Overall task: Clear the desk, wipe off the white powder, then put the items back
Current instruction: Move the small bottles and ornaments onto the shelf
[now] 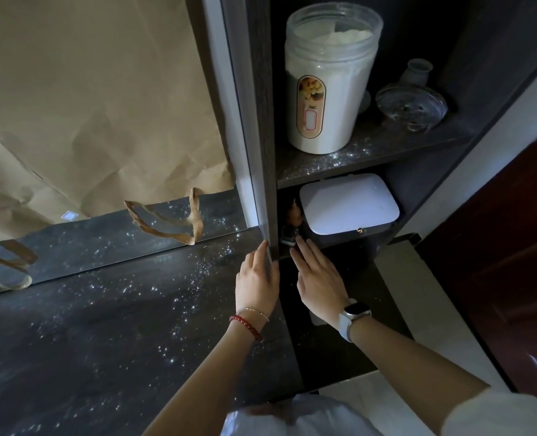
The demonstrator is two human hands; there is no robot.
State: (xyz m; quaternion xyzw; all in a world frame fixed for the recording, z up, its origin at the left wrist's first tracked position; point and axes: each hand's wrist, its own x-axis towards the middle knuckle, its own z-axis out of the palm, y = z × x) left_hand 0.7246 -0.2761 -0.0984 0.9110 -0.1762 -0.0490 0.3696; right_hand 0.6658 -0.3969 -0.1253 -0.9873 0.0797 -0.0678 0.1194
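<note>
The dark desk top (110, 335) is speckled with white powder (194, 284). My left hand (256, 281) rests flat against the front edge of the shelf unit's upright panel (262, 152), holding nothing. My right hand (319, 278), with a watch on the wrist, reaches into the lower shelf, fingers extended toward a small dark figurine (292, 225); whether it touches it I cannot tell. A white-lidded box (348, 204) sits beside the figurine.
A tall jar of white powder (328, 80) and a glass dish (411, 107) stand on the powder-dusted upper shelf (370, 149). A brown paper bag (88, 99) with handles leans against the mirror (119, 237) behind the desk. A dark red door (512, 278) is at right.
</note>
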